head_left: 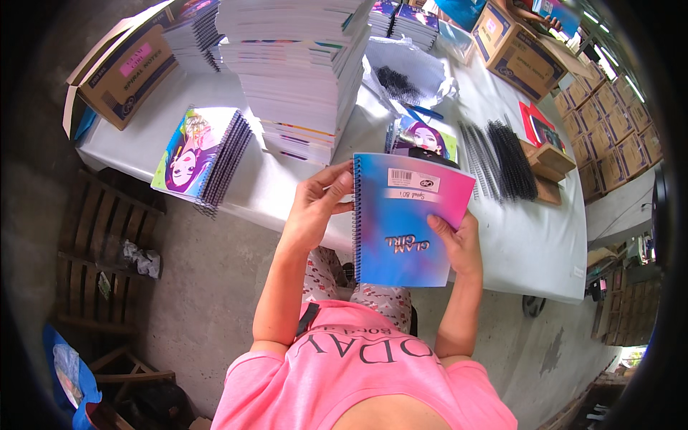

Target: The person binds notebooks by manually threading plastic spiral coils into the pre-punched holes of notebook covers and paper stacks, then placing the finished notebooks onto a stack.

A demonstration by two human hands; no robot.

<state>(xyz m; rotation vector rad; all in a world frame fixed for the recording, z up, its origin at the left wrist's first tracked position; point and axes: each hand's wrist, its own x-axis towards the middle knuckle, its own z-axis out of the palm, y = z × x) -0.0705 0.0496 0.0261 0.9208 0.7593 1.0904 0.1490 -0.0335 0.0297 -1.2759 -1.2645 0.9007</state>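
Observation:
A spiral notebook [401, 229] with a blue-to-pink cover and a white barcode label is held up in front of me, over the table's near edge. My right hand [461, 242] grips its right edge, thumb on the cover and fingers behind. At the opposite side, my left hand [322, 204] is closed at the black wire coil, thumb and fingers against the upper part of the binding. Just behind the notebook lies another notebook [428, 136] with a drawn face on its cover, partly hidden. Loose black coils [510, 161] lie to the right of it.
A stack of finished notebooks [193, 154] sits at the left, beside tall piles of paper [287, 79]. Behind are a plastic bag of coils [405, 75] and cardboard boxes [129, 75], [519, 54]. Wooden blocks [548, 168] rest near the right edge. A person's hand [548, 21] shows at the far right.

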